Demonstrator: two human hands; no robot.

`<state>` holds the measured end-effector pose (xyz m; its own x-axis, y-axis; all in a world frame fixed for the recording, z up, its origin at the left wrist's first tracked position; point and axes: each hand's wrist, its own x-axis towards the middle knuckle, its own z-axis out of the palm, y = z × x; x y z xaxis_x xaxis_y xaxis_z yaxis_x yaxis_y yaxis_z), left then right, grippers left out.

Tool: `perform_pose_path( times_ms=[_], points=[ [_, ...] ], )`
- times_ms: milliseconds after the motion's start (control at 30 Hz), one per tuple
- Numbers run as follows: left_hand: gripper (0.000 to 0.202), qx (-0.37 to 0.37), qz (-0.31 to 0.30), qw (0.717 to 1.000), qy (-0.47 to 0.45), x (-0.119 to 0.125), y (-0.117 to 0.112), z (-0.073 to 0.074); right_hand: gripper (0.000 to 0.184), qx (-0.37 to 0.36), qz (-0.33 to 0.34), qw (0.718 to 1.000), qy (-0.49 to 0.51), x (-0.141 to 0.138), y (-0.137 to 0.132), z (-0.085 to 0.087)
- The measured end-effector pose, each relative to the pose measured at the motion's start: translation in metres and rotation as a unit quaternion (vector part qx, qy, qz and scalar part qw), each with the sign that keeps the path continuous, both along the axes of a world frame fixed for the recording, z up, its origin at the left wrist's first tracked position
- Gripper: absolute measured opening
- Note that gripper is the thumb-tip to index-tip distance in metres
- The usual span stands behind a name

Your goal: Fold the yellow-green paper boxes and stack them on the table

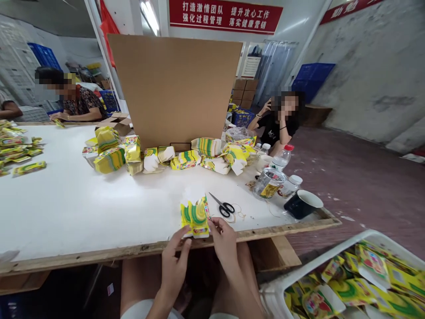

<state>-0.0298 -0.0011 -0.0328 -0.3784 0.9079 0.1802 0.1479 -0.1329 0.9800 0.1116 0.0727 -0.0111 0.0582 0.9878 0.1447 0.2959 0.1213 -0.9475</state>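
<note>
As left hand (pixel 174 261) and right hand (pixel 226 243) grip the packet stack (pixel 195 218), print illegible, scissors (pixel 223 206) beside, banner (pixel 226 15) reading 打造激情团队

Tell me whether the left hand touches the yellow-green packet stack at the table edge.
Touching. In the head view, fingertips of the left hand meet the lower left corner of the packet stack.

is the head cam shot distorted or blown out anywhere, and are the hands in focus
Head view: the wide lens stretches the corners and leans the grey concrete wall outward; the ceiling tube light is blown out; the left hand, right hand and the bundle of yellow-green printed packets they hold are sharp.
</note>
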Motion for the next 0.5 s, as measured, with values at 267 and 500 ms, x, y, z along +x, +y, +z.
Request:
perform_pose_path(
  times_ms=[267,500],
  points=[
    [0.042,-0.076,-0.159,0.901,-0.396,0.009,-0.001,0.027,0.042,-0.167,0.081,0.948,0.258,0.019,-0.061,0.016],
    [0.033,-0.092,-0.225,0.856,-0.455,0.018,-0.009,0.04,0.041,-0.167,0.086,0.951,0.247,0.018,-0.075,0.024]
  ],
)
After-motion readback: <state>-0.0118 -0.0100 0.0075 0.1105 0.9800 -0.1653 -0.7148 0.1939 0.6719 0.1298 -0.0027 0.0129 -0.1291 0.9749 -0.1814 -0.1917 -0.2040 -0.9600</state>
